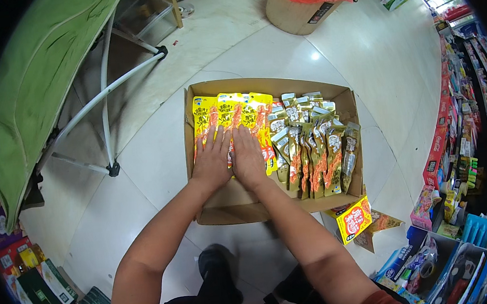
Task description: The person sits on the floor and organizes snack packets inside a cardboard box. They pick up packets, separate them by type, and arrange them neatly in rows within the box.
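Note:
An open shallow cardboard box (231,214) lies in front of me, holding snack packets. On its left side are several yellow snack packets (230,105), laid side by side. My left hand (213,159) rests flat on them with the fingers pointing away from me. Close beside it, my right hand (247,158) lies flat on the same yellow packets, fingers extended. Neither hand grips a packet. Gold-brown snack packets (315,154) fill the right side of the box, in overlapping rows, some standing on edge. The packets under my palms are partly hidden.
A yellow printed carton piece (354,219) lies by the box's near right corner. A white-framed folding chair with green fabric (45,73) stands left. A lined waste bin (296,12) is beyond the box. Stocked shelves (462,124) run along the right; boxed goods (43,291) stand lower left.

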`<state>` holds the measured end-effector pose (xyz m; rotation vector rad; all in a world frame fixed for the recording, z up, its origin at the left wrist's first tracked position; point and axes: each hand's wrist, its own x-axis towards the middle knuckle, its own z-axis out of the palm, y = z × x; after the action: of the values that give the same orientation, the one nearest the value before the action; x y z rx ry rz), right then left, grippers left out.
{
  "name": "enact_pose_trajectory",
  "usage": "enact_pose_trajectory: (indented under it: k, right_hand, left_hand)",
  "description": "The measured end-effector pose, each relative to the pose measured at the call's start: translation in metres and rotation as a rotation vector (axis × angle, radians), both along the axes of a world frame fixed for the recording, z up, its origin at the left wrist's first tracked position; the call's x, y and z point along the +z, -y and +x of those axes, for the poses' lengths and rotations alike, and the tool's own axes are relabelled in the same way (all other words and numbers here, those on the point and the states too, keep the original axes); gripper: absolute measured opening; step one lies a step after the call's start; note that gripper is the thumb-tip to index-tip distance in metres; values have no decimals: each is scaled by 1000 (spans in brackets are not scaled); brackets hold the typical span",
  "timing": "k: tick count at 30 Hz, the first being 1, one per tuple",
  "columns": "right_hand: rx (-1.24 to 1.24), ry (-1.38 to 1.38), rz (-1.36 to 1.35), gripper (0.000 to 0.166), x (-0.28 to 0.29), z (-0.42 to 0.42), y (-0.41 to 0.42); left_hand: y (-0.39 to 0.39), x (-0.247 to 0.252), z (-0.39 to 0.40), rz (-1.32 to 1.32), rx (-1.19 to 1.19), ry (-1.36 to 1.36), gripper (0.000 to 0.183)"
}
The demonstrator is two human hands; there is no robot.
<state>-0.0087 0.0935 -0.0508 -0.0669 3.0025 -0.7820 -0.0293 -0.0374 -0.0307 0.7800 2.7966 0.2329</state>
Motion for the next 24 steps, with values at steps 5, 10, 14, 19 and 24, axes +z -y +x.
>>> enact_pose_trajectory:
  k: [5,10,14,19,24]
  right_hand:
    - [-139,-182,2,58,15,-2,-19]
    - [-153,-52,-60,59,-2,-1,-40]
    - [-100,-82,-13,61,-9,4,-41]
    - [-138,-112,33,62,-13,7,-37]
    - [-150,-46,68,62,-11,9,-39]
  left_hand:
    - [7,22,-3,151,47,3,83]
    - [-10,31,-8,-18,-190,53,99]
    - [-13,19,-8,-85,-176,66,102]
    - [-22,12,-6,-139,-126,46,100]
    - [-26,9,-3,-164,-131,21,100]
